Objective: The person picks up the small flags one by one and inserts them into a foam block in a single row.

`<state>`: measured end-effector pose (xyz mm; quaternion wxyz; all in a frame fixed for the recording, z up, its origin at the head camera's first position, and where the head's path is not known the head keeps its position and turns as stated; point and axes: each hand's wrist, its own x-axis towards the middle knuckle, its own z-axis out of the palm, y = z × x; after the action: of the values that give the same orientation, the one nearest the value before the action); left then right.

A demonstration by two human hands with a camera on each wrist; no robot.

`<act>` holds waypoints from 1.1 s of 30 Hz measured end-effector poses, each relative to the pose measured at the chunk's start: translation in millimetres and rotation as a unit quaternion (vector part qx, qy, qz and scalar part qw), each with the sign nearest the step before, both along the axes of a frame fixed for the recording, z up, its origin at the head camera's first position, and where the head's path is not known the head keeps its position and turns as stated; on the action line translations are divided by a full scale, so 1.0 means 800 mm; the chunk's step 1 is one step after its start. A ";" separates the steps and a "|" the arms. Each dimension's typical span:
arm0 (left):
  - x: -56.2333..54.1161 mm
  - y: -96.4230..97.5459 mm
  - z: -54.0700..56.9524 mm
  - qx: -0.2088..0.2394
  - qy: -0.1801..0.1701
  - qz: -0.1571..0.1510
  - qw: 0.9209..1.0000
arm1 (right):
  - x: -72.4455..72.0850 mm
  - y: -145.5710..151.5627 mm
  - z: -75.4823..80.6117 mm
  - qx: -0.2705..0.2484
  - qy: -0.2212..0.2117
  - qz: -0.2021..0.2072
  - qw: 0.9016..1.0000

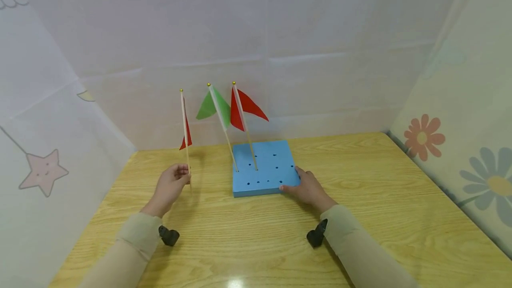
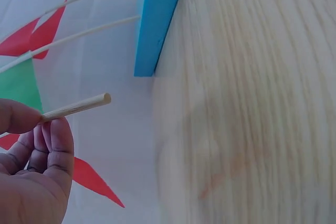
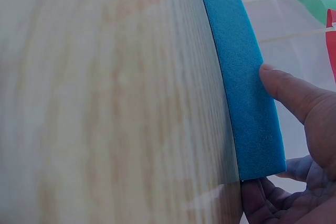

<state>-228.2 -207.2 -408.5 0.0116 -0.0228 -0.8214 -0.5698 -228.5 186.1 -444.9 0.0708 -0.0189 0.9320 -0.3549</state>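
Observation:
My left hand [image 1: 172, 186] pinches the thin wooden stick of a small red flag [image 1: 187, 132] between thumb and fingers, left of the blue foam block [image 1: 264, 177]. The stick stands nearly upright, and its bare lower end pokes out past my fingertips in the left wrist view. With my right hand [image 1: 306, 186] I grip the block's front right corner, thumb on the top edge and fingers along the right side. A green flag [image 1: 216, 108] and another red flag [image 1: 240, 110] stand in holes on the block's left part, both leaning left.
Several small holes dot the block's top. It lies on a wood-grain table [image 1: 240, 234] near the back edge. A pale cloth wall [image 1: 320, 92] hangs behind, with printed side panels left and right.

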 end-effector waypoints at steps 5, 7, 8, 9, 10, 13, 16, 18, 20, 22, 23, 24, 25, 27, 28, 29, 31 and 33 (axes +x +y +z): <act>-0.004 0.015 0.006 0.011 0.013 0.002 1.000 | -0.001 0.000 -0.002 -0.001 -0.001 0.000 1.000; -0.005 0.020 0.008 0.014 0.018 0.005 1.000 | -0.002 0.000 -0.002 -0.001 -0.002 -0.001 1.000; -0.005 0.023 0.010 0.017 0.021 0.005 1.000 | -0.002 0.001 -0.003 -0.001 -0.002 -0.001 1.000; -0.006 0.025 0.011 0.019 0.024 0.006 1.000 | -0.002 0.001 -0.003 -0.001 -0.002 -0.002 1.000; -0.006 0.028 0.012 0.021 0.028 0.007 0.999 | -0.002 0.001 -0.003 -0.002 -0.002 -0.003 1.000; -0.007 0.035 0.015 0.024 0.038 0.008 0.999 | -0.002 0.002 -0.004 -0.002 -0.002 -0.004 1.000; -0.008 0.041 0.017 0.025 0.045 0.006 0.999 | -0.002 0.002 -0.005 -0.003 -0.003 -0.005 1.000; -0.009 0.045 0.018 0.026 0.050 0.004 0.998 | -0.002 0.002 -0.005 -0.004 -0.003 -0.005 1.000; -0.010 0.050 0.019 0.025 0.056 0.000 0.998 | -0.002 0.002 -0.005 -0.005 -0.002 -0.007 1.000; -0.011 0.055 0.021 0.025 0.064 -0.004 0.998 | -0.002 0.002 -0.005 -0.006 -0.001 -0.007 1.000; -0.011 0.058 0.022 0.024 0.068 -0.006 0.997 | -0.002 0.002 -0.005 -0.006 0.000 -0.008 1.000; -0.012 0.060 0.023 0.022 0.072 -0.008 0.997 | -0.002 0.002 -0.005 -0.007 0.000 -0.008 1.000; -0.012 0.063 0.024 0.021 0.076 -0.010 0.997 | -0.002 0.002 -0.005 -0.007 -0.001 -0.010 1.000; -0.013 0.069 0.027 0.015 0.086 -0.011 0.996 | -0.001 0.002 -0.005 -0.008 0.000 -0.009 1.000; -0.012 0.072 0.029 0.011 0.093 -0.012 0.996 | -0.001 0.002 -0.006 -0.007 0.001 -0.009 1.000; -0.011 0.075 0.031 0.004 0.099 -0.014 0.995 | -0.001 0.002 -0.006 -0.007 0.002 -0.008 1.000; -0.011 0.081 0.033 -0.006 0.113 -0.017 0.993 | -0.001 0.003 -0.006 -0.007 0.004 -0.007 1.000; -0.011 0.087 0.034 -0.012 0.126 -0.021 0.992 | -0.001 0.003 -0.007 -0.006 0.006 -0.006 1.000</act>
<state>-237.1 -137.4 -380.9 0.1025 -0.1114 -0.8196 -0.5525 -229.0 188.7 -450.4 0.0629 -0.0163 0.9305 -0.3605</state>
